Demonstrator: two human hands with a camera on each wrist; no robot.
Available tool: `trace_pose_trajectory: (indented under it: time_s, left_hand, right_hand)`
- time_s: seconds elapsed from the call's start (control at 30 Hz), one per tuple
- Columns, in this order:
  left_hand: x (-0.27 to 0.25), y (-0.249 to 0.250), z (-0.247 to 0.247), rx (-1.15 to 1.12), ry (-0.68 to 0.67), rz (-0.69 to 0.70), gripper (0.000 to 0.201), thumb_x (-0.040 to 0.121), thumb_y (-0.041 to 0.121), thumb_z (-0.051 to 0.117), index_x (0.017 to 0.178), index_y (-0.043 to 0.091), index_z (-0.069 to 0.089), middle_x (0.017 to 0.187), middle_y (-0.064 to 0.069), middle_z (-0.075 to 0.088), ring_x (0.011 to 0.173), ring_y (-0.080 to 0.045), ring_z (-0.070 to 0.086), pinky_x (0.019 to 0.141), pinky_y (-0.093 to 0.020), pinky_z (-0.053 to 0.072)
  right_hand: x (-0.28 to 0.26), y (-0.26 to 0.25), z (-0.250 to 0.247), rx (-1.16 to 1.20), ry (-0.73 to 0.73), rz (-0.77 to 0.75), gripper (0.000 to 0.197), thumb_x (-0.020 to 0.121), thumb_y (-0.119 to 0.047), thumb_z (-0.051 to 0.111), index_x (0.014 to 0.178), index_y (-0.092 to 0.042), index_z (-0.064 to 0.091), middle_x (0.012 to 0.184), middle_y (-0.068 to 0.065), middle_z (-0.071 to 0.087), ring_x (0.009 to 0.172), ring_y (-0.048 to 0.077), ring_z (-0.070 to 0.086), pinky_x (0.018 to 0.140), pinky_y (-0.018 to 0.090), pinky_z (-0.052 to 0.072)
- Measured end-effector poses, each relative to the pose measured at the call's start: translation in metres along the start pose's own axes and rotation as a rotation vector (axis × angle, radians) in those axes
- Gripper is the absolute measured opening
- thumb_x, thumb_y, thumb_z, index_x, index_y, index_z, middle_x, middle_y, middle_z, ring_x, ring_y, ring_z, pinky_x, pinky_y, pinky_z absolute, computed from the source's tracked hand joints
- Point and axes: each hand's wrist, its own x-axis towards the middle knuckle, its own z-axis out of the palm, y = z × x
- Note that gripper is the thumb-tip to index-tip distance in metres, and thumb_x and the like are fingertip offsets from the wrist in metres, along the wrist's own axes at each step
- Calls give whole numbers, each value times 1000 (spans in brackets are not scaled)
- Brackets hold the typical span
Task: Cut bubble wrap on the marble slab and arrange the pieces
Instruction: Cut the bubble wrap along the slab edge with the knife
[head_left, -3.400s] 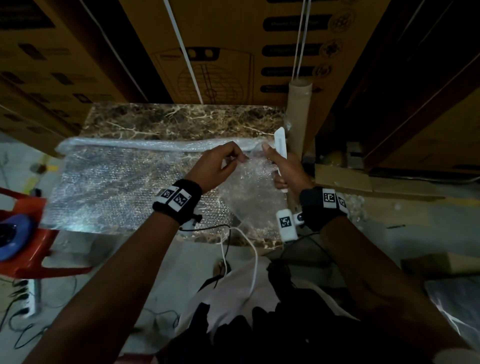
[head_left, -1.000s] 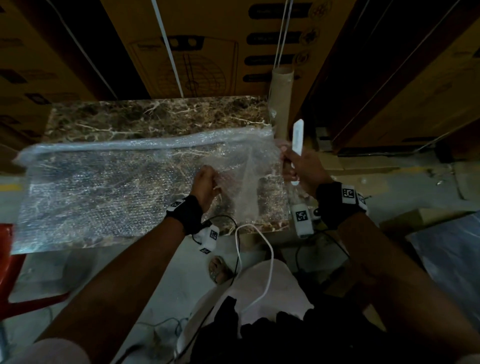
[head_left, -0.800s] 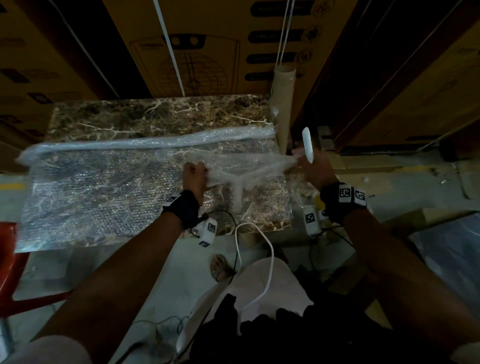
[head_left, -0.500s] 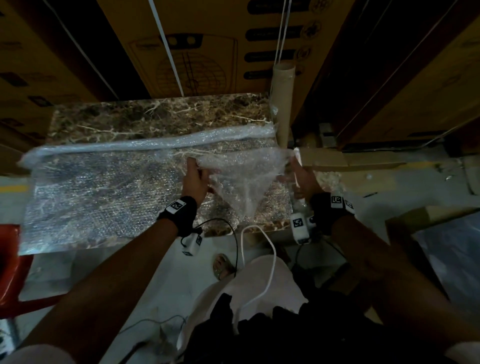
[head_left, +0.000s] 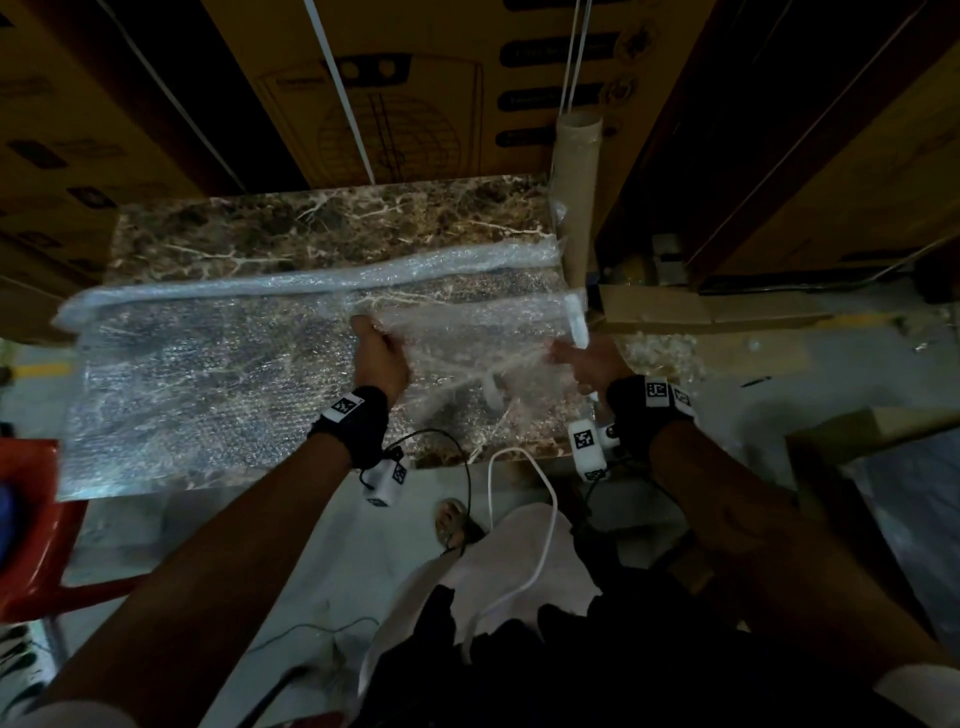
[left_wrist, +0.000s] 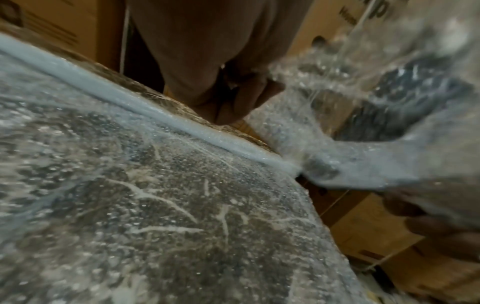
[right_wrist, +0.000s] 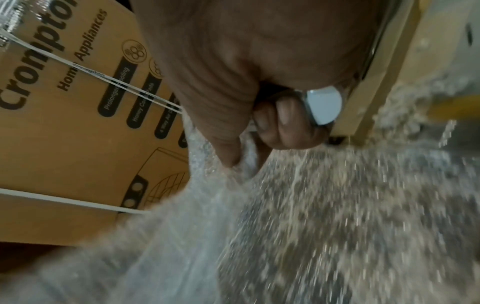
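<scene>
Item: cut piece of bubble wrap (head_left: 483, 358), clear, crumpled at centre. It was held stretched between both hands above the right end of the tabletop (head_left: 332, 218), a brown veined marble slab. Half a second before, the piece had hung as a loose triangle; it was now drawn out flatter and lower, nearer the surface. This was judged to be the laying-down of a finished piece, so the arranging step was under way, not the cutting.

Left hand (head_left: 382, 358): fingers closed on the piece's left edge.

Right hand (head_left: 589, 364): thumb and forefinger pinched on the right edge, remaining fingers curled round a white-handled cutter (head_left: 577, 322). The blade could not be made out.

Parent sheet of bubble wrap (head_left: 197, 395): spread flat over most of the slab, its far edge rolled into a ridge (head_left: 311, 283), its left end overhanging.

Surroundings: upright cardboard tube (head_left: 576, 192) at the slab's far right corner; printed cardboard cartons (head_left: 395, 88) behind; red plastic chair (head_left: 31, 519) at left; bubble-wrap scraps (head_left: 660, 351) on the floor at right.
</scene>
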Motion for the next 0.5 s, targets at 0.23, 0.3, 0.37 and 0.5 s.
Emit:
trace_pose_trajectory:
  time_s: [0.23, 0.3, 0.37, 0.5]
  left_hand:
    - [-1, -26, -16, 171, -81, 161, 24, 107, 14, 36, 94, 25, 53, 100, -5, 71, 63, -24, 59, 43, -32, 43]
    - [5, -40, -17, 97, -75, 167, 31, 109, 12, 38, 104, 27, 65, 118, -6, 70, 68, -24, 63, 53, -38, 43]
    - [12, -55, -19, 125, -78, 194, 33, 110, 21, 38, 126, 34, 64, 133, -5, 65, 68, -38, 64, 56, -46, 51]
    - [2, -55, -23, 241, -129, 257, 49, 104, 39, 52, 152, 35, 41, 153, -3, 50, 97, -52, 66, 77, -57, 60]
  right_hand:
    - [8, -25, -22, -325, -22, -254, 37, 91, -40, 76, 80, -5, 69, 58, -8, 64, 42, -2, 51, 51, 18, 40]
    - [7, -30, -24, -432, -134, -131, 35, 87, -47, 78, 90, -14, 67, 52, -11, 56, 41, 1, 46, 47, 18, 38]
    - [11, -26, -27, -561, -235, 2, 45, 78, -47, 86, 100, -20, 58, 60, -4, 52, 47, 6, 44, 45, 22, 39]
    - [21, -14, -32, -637, -273, -36, 45, 82, -28, 86, 107, -24, 49, 75, -2, 52, 53, 6, 49, 45, 20, 42]
